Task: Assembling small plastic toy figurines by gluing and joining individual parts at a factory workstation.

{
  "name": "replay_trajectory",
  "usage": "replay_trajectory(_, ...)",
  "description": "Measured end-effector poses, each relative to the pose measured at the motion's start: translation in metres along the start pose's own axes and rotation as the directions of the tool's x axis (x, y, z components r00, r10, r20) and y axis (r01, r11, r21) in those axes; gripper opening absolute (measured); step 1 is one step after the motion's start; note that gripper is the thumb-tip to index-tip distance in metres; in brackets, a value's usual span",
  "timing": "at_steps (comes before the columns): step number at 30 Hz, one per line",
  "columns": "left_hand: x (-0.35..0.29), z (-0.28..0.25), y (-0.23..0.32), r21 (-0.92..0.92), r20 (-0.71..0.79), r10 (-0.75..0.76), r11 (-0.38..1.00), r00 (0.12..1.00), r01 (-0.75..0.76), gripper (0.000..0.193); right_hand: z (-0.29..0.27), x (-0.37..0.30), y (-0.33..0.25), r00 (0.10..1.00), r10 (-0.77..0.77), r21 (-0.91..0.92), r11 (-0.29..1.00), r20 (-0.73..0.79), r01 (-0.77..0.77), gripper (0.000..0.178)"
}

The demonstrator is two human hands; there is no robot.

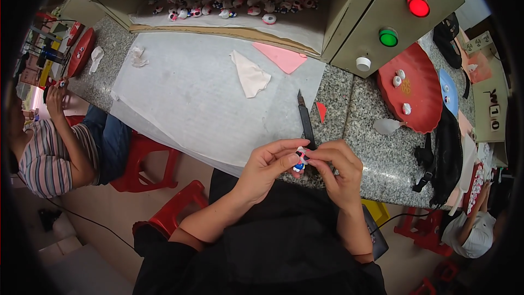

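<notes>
A small painted figurine (299,159), white with pink, black and blue parts, is held up in front of me at the counter's near edge. My left hand (267,166) is closed round it, thumb and fingers gripping its left side. From the right, my right hand (339,172) pinches with thumb and forefinger at the figurine's edge; whether something tiny sits in that pinch I cannot make out. Just beyond my fingers lies a black craft knife (305,117), its blade pointing away from me and its near end hidden behind my hands.
White paper (180,98) covers the counter, bearing a cloth (251,74) and a pink sheet (281,57). Behind stands an open-fronted cabinet (349,22) full of figurines. At right are a red scalloped tray (426,98) and a black bag (445,158). Co-workers sit on both sides.
</notes>
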State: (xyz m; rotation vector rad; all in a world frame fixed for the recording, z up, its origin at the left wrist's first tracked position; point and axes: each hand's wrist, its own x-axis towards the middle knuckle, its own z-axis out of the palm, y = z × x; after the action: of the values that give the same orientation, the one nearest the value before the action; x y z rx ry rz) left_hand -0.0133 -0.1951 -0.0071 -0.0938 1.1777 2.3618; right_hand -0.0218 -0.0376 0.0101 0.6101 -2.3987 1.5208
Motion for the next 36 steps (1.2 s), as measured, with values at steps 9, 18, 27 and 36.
replay_trajectory(9, -0.001, 0.0, 0.0, -0.021, -0.007, -0.091, 0.996, 0.996, 0.091, 0.032, 0.0, -0.001, 0.005, 0.98, 0.181, 0.152, 0.97, 0.08, -0.192, 0.012)
replay_trajectory(18, -0.007, 0.002, -0.004, 0.156, 0.129, 0.032, 0.986, 0.991, -0.052, 0.038, 0.006, -0.01, 0.001, 0.993, 0.103, 0.143, 0.984, 0.055, -0.11, 0.012)
replay_trajectory(27, -0.009, -0.01, 0.001, 0.463, 0.175, 0.224, 0.841, 0.959, -0.281, 0.04, 0.005, 0.001, -0.006, 0.968, 0.246, 0.104, 0.965, -0.051, -0.24, 0.023)
replay_trajectory(36, 0.0, -0.019, 0.006, -0.053, 0.061, 0.099, 0.994, 0.993, -0.096, 0.04, 0.037, 0.029, 0.018, 0.986, 0.107, -0.539, 0.827, -0.13, -0.161, 0.032)
